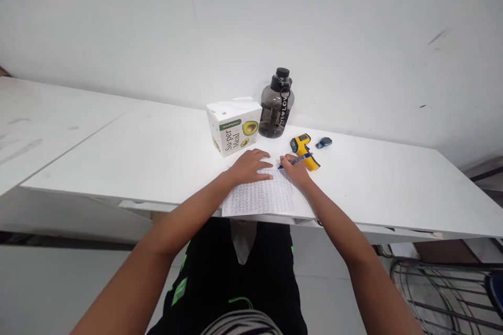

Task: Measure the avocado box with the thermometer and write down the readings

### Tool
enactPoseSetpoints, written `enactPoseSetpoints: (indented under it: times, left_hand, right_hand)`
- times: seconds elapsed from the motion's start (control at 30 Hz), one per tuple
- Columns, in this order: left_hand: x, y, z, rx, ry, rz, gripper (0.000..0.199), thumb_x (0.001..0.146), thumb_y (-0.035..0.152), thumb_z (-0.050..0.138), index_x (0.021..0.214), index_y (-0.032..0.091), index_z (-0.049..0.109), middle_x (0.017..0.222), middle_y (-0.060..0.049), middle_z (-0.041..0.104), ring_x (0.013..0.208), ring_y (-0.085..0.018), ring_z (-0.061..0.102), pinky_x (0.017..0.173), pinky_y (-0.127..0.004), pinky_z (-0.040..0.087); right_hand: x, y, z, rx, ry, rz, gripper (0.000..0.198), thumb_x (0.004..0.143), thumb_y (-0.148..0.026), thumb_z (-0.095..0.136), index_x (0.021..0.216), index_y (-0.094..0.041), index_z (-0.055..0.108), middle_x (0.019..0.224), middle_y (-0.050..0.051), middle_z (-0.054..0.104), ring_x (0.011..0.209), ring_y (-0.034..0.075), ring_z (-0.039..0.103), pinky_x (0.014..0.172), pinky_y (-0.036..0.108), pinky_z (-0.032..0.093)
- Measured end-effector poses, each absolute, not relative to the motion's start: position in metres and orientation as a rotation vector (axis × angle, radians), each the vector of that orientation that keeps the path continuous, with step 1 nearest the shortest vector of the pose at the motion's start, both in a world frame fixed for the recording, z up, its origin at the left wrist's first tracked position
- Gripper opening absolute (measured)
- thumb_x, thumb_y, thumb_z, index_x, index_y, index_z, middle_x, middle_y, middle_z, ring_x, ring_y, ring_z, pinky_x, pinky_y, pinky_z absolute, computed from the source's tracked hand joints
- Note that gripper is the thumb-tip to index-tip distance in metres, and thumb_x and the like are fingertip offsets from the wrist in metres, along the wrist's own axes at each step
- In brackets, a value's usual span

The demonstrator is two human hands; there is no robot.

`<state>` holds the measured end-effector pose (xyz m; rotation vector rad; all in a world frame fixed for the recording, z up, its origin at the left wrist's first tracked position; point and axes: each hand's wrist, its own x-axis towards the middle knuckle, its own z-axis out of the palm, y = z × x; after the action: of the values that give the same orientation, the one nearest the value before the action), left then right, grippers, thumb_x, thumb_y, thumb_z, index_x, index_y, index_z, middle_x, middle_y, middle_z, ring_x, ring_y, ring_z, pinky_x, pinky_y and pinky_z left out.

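While a pale wall [353,36] stands beyond the grip, a white table [377,178] stretches to both sides of it. A densely marked sheet [257,199] lies left and on the near side of the right hand [297,172], partly under the left hand [251,167], whose fingers spread loosely, holding nothing. Pinched in the right hand, the blue pen [302,158] slants leftward, tip near the sheet's far edge.

Wall [157,26]: soft, diffuse light
Desk [137,146]: bright, nearly white
Bottle [271,102]: small highlights
Paper [257,196]: fine detail smeared
Rack [440,283]: dimmer, edge-distorted
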<state>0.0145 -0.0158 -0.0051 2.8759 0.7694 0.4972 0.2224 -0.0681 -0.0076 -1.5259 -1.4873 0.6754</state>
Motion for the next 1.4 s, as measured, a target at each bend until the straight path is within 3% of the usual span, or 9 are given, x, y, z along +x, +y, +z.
enactPoseSetpoints:
  times: [0.5,0.83,1.0,1.23,1.4]
  left_hand:
    - [0.0149,-0.0162,-0.0043,2.866,0.791,0.472,0.048,0.087,0.060,0.063,0.119,0.026,0.074,0.139,-0.009,0.062,0.127,-0.031,0.054,0.101,-0.046,0.044]
    - [0.0154,-0.0154,-0.0054,2.857,0.774,0.499,0.047,0.087,0.060,0.063,0.119,0.026,0.074,0.137,-0.008,0.063,0.125,-0.031,0.055,0.099,-0.045,0.044]
    - [0.0151,-0.0144,-0.0066,2.849,0.767,0.502,0.048,0.087,0.060,0.064,0.118,0.026,0.074,0.137,-0.009,0.063,0.125,-0.031,0.055,0.099,-0.046,0.045]
    - [0.0145,-0.0151,-0.0054,2.825,0.727,0.611,0.047,0.087,0.059,0.064,0.113,0.023,0.075,0.131,-0.010,0.066,0.119,-0.031,0.059,0.097,-0.046,0.046]
    - [0.0104,-0.0152,0.0003,2.723,0.790,0.841,0.053,0.092,0.063,0.052,0.113,0.018,0.072,0.115,-0.011,0.070,0.105,-0.026,0.063,0.091,-0.042,0.048]
  right_hand:
    - [0.2235,-0.0687,-0.0088,-1.530,-1.449,0.666,0.037,0.084,-0.048,0.053,0.057,-0.024,0.043,0.055,-0.003,0.045,0.066,0.017,0.049,0.065,0.030,0.039]
    - [0.2234,-0.0677,-0.0071,-1.510,-1.506,0.696,0.039,0.082,-0.049,0.050,0.054,-0.024,0.038,0.053,-0.004,0.041,0.059,0.015,0.042,0.060,0.030,0.035]
    - [0.2252,-0.0671,-0.0076,-1.514,-1.450,0.704,0.041,0.084,-0.052,0.052,0.055,-0.024,0.044,0.057,-0.002,0.049,0.062,0.016,0.048,0.064,0.031,0.040]
    - [0.2236,-0.0716,-0.0029,-1.535,-1.509,0.543,0.040,0.091,-0.059,0.050,0.081,-0.023,0.065,0.082,0.003,0.068,0.085,0.021,0.062,0.081,0.033,0.047]
    - [0.2239,-0.0708,-0.0069,-1.415,-1.759,0.367,0.034,0.093,-0.048,0.051,0.101,-0.020,0.067,0.103,0.009,0.072,0.090,0.023,0.065,0.087,0.035,0.048]
